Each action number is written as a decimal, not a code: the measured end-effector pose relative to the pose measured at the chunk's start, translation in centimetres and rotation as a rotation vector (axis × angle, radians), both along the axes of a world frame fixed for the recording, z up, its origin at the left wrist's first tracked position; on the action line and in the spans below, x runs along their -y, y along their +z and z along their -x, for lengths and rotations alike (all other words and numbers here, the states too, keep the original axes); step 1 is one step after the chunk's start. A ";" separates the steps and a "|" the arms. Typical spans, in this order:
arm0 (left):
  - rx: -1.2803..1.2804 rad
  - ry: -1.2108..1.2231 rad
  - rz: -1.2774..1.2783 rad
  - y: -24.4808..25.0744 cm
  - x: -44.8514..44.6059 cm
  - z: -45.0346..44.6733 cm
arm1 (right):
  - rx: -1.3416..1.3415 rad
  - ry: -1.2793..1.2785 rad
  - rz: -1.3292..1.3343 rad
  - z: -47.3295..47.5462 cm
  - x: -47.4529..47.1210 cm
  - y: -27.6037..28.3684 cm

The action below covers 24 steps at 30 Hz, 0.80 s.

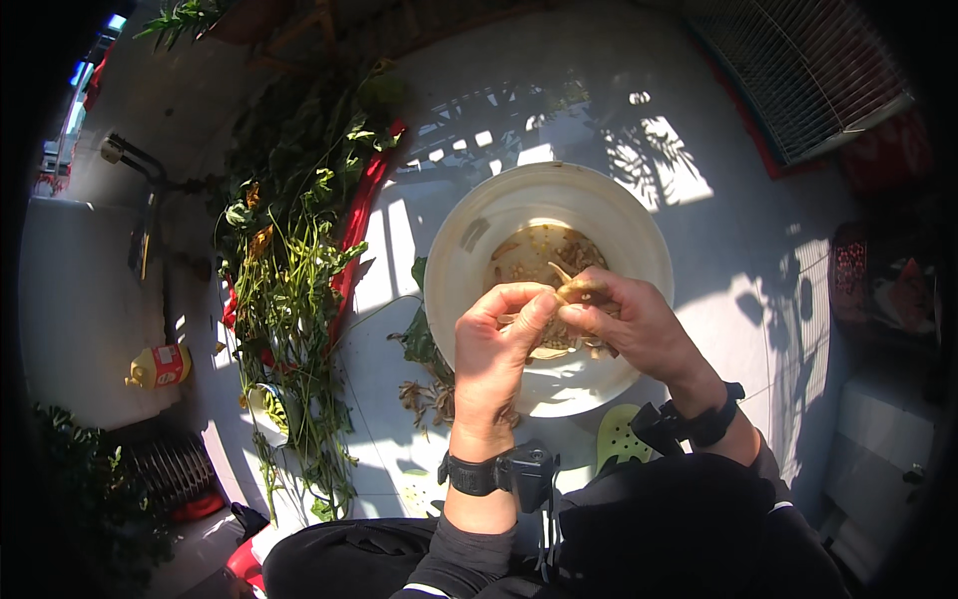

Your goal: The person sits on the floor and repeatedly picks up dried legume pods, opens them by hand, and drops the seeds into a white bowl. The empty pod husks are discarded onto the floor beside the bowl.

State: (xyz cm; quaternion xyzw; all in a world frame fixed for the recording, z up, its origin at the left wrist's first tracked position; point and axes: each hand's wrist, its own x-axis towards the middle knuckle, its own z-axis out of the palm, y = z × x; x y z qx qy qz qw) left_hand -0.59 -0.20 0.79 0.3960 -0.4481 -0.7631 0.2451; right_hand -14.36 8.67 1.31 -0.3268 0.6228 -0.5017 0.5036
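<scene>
A dry tan seed pod (580,290) is pinched between the fingers of my right hand (629,318). My left hand (505,322) meets it over the basin, thumb and fingertip closed on the pod's near end. Beneath both hands stands a wide, round, cream plastic basin (465,202) on the tiled floor. Loose pale seeds and brown husks (572,251) lie at its bottom, partly hidden by my hands. Whether the pod is split open cannot be told.
A long heap of uprooted green plants (299,262) lies left of the basin, beside a red strip (367,202). Dry husks (426,397) lie on the floor near the basin. A wire cage (808,67) stands upper right, a yellow bottle (159,366) at left, and a green clog (623,433) below the basin.
</scene>
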 end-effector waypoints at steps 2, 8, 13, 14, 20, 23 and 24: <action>-0.005 0.020 -0.066 -0.1 -0.1 0.0 | -0.081 0.000 -0.008 -0.1 -0.1 -0.1; -0.003 -0.016 0.119 -0.7 -0.3 0.0 | -0.122 0.006 -0.008 -0.2 -0.1 -0.1; -0.031 -0.023 0.042 -0.9 -0.1 -0.1 | 0.063 0.006 -0.046 0.2 -0.2 0.0; -0.048 -0.019 -0.019 -0.9 0.0 -0.1 | 0.091 0.003 -0.039 0.3 -0.3 0.0; -0.024 -0.062 0.253 0.1 0.0 -0.3 | 0.175 -0.028 -0.041 0.4 -0.3 0.1; 0.058 -0.098 0.457 0.4 0.3 -0.4 | 0.192 -0.045 -0.032 0.4 -0.3 0.1; 0.090 -0.102 0.554 0.5 0.4 -0.4 | 0.191 -0.047 -0.016 0.4 -0.3 0.1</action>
